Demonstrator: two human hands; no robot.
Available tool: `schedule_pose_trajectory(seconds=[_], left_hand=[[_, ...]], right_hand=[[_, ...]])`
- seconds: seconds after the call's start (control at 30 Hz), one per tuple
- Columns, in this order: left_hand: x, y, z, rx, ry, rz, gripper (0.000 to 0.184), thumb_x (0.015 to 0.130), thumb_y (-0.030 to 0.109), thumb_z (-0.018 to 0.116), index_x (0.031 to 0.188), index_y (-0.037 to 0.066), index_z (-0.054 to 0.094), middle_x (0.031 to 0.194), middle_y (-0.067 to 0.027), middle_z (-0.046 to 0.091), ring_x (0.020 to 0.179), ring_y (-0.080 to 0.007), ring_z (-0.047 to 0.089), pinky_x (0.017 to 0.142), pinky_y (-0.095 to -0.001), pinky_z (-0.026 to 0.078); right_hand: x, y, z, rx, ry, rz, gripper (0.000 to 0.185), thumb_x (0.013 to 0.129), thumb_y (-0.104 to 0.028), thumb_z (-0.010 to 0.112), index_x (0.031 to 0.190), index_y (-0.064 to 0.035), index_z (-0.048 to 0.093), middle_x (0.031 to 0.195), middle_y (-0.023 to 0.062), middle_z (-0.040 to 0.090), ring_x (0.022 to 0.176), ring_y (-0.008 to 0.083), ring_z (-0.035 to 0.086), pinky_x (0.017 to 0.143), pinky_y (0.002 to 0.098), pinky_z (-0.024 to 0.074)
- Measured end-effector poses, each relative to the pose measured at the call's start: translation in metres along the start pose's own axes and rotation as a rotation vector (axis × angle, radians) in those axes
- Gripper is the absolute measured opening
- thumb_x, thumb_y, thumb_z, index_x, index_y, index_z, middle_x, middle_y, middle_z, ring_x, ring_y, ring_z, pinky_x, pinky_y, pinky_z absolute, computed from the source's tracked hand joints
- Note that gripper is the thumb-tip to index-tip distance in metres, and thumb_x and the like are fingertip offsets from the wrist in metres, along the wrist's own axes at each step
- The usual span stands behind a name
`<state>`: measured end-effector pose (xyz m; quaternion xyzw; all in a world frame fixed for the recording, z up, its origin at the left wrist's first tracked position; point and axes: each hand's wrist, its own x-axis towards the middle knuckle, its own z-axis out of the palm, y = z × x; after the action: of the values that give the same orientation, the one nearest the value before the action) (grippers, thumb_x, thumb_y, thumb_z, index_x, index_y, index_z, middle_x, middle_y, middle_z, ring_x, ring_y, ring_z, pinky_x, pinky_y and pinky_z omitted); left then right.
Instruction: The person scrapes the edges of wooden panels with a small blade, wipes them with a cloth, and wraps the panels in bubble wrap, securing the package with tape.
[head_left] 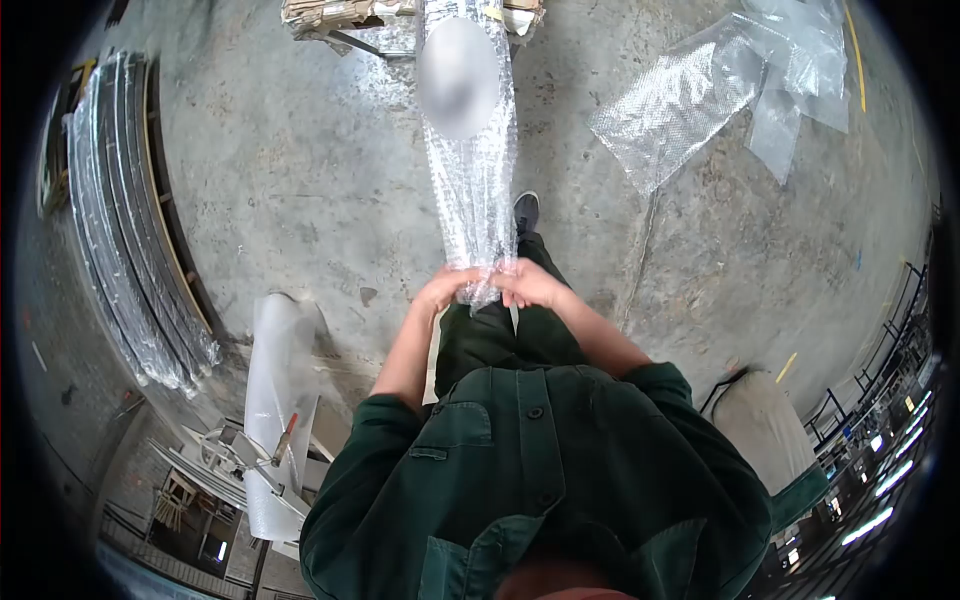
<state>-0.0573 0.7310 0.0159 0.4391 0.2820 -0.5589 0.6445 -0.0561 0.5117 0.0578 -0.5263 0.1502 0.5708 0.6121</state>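
A long bundle in clear bubble wrap (475,190) runs from the top centre down to my waist. My left hand (528,283) closes round the right side of its near end, and my right hand (445,287) closes round the left side. Between them the film is gathered and creased, and the fingertips nearly meet over it. The far part of the bundle rests by a stack of cardboard (345,14); a blurred oval covers some of it.
Loose bubble wrap sheets (685,105) lie on the concrete floor at upper right. Long wrapped pieces (125,220) lie at the left. A bubble wrap roll (278,370) stands near my right elbow, with a red-handled tool (286,437) beside it. A beige covered object (762,430) is at right.
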Motion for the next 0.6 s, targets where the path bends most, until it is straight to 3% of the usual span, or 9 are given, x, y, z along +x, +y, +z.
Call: schedule_pose_trajectory(seconds=[0.1,0.17,0.23,0.3,0.4,0.43,0.5,0.57,0.6], left_hand=[[-0.052,-0.059,-0.034,0.286,-0.167,-0.291,0.032,0.076,0.016,0.07,0.103,0.001,0.061,0.09,-0.0094,0.067,0.074,-0.0169,0.065,0.069,-0.0277,0.052],[-0.08,-0.075,-0.061,0.163,0.118,-0.26,0.047,0.075,0.024,0.072,0.114,0.004,0.055,0.097,-0.0096,0.066,0.084,-0.02,0.064,0.075,-0.0331,0.05],[-0.084,-0.049,-0.076,0.032,0.373,-0.126,0.068,0.074,0.035,0.073,0.129,0.008,0.043,0.114,-0.0101,0.06,0.105,-0.0228,0.056,0.089,-0.0411,0.042],[-0.066,-0.004,-0.086,0.032,0.438,0.079,0.087,0.067,0.046,0.075,0.135,0.012,0.032,0.131,-0.0115,0.045,0.119,-0.0222,0.044,0.096,-0.0427,0.033],[-0.007,0.072,-0.074,0.127,0.458,0.271,0.095,0.07,0.045,0.074,0.14,0.01,0.021,0.134,-0.0117,0.039,0.124,-0.0232,0.038,0.099,-0.0407,0.03],[0.01,0.089,-0.061,0.126,0.444,0.294,0.098,0.07,0.042,0.075,0.141,0.009,0.017,0.135,-0.0118,0.038,0.125,-0.0238,0.036,0.101,-0.039,0.029],[0.04,0.103,-0.028,-0.07,0.396,0.434,0.084,0.071,0.031,0.077,0.135,0.002,0.031,0.126,-0.0125,0.048,0.118,-0.0233,0.045,0.098,-0.0355,0.033],[0.044,0.103,-0.014,-0.135,0.253,0.281,0.069,0.07,0.023,0.077,0.125,-0.001,0.043,0.115,-0.0115,0.056,0.109,-0.0221,0.052,0.094,-0.0332,0.038],[0.04,0.103,-0.008,-0.165,0.181,0.2,0.061,0.07,0.019,0.078,0.12,-0.003,0.049,0.11,-0.011,0.06,0.104,-0.0215,0.056,0.092,-0.0321,0.04]], right_hand=[[-0.031,0.032,0.009,-0.533,-0.324,0.156,0.025,0.084,-0.034,0.059,0.094,-0.0113,0.063,0.067,0.0031,0.062,0.047,0.0077,0.05,0.04,0.0234,0.0388],[-0.049,0.046,-0.016,-0.4,-0.244,0.213,0.03,0.086,-0.038,0.056,0.099,-0.0117,0.061,0.068,0.0055,0.062,0.046,0.0094,0.05,0.038,0.0229,0.0378],[-0.043,0.052,-0.057,0.073,0.131,0.173,0.046,0.083,-0.047,0.058,0.109,-0.0081,0.057,0.076,0.0054,0.063,0.048,0.0095,0.049,0.042,0.022,0.0391],[-0.039,-0.007,-0.088,0.094,0.382,0.071,0.067,0.08,-0.054,0.06,0.123,-0.0042,0.047,0.09,0.0064,0.061,0.054,0.0082,0.049,0.045,0.0204,0.0393],[0.007,-0.072,-0.108,0.034,0.413,-0.202,0.087,0.073,-0.056,0.066,0.134,-0.002,0.034,0.105,0.0098,0.055,0.07,0.0095,0.051,0.05,0.0218,0.0406],[0.024,-0.096,-0.103,0.067,0.429,-0.182,0.083,0.072,-0.049,0.07,0.131,-0.0016,0.037,0.104,0.0095,0.056,0.071,0.0106,0.052,0.051,0.0238,0.0414],[0.049,-0.108,-0.082,0.158,0.321,-0.215,0.072,0.071,-0.037,0.075,0.124,-0.0013,0.044,0.099,0.0086,0.058,0.071,0.0122,0.053,0.053,0.0269,0.0422],[0.068,-0.092,-0.062,0.281,0.08,-0.327,0.059,0.069,-0.026,0.078,0.117,-0.0017,0.051,0.092,0.0076,0.06,0.07,0.0132,0.054,0.054,0.0291,0.0424],[0.064,-0.083,-0.055,0.23,0.069,-0.19,0.052,0.069,-0.015,0.077,0.113,-0.002,0.055,0.092,0.0062,0.062,0.074,0.0118,0.056,0.056,0.0275,0.0437]])
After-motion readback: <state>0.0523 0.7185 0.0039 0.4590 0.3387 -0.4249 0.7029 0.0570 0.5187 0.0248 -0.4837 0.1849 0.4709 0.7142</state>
